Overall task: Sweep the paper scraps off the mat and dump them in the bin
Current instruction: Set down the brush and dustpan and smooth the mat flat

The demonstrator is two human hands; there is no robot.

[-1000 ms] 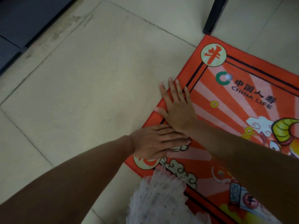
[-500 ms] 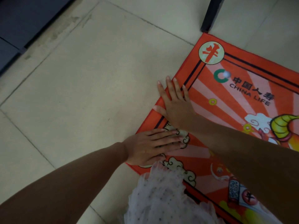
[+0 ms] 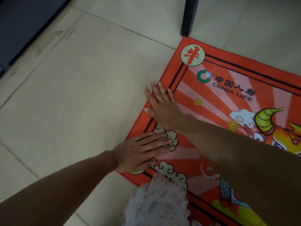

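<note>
Both hands flat, no grip on anything — left hand [image 3: 143, 150] and right hand [image 3: 162, 108] press the mat's [image 3: 228, 95] edge on the floor [image 3: 81, 95]. No scraps or bin visible — best sweep palms outward, low and steady.

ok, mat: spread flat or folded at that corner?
Spread flat. The mat lies on the floor, its far corner unfolded; left hand and right hand press its edge.

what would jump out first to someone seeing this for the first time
The bright orange mat with its cartoon print fills the right side, lying on pale floor tiles. Both hands press flat on its near-left edge: the right hand above, the left hand below. A dark furniture leg stands just beyond the mat's far corner.
</note>
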